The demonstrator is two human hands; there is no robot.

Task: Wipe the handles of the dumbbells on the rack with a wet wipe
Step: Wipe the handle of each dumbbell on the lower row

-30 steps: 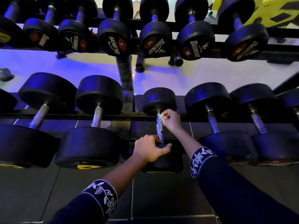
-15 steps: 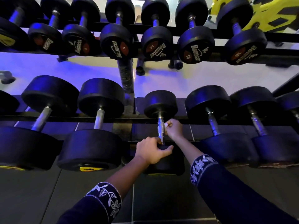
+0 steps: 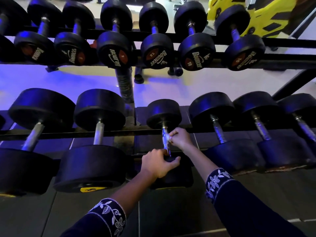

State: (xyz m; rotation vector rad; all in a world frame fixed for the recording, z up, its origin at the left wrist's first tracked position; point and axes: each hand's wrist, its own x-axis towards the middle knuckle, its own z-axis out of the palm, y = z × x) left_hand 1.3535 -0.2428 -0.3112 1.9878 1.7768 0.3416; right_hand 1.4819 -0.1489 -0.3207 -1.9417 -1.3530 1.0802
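While the left hand (image 3: 159, 165) curls its fingers over the near head of a small black round-headed dumbbell (image 3: 163, 113) and holds it, the right hand (image 3: 180, 138) pinches a small white wet wipe (image 3: 169, 138) in its curled fingers and presses it on the right side of the shiny metal handle (image 3: 165, 134). This dumbbell lies across the lower rails of the black metal rack (image 3: 68, 133), just right of a bigger black dumbbell (image 3: 100, 106). On the upper shelf sits a row of smaller black dumbbells (image 3: 156, 50) marked Bouncer. Both dark sleeves (image 3: 109, 214) have white flower embroidery.
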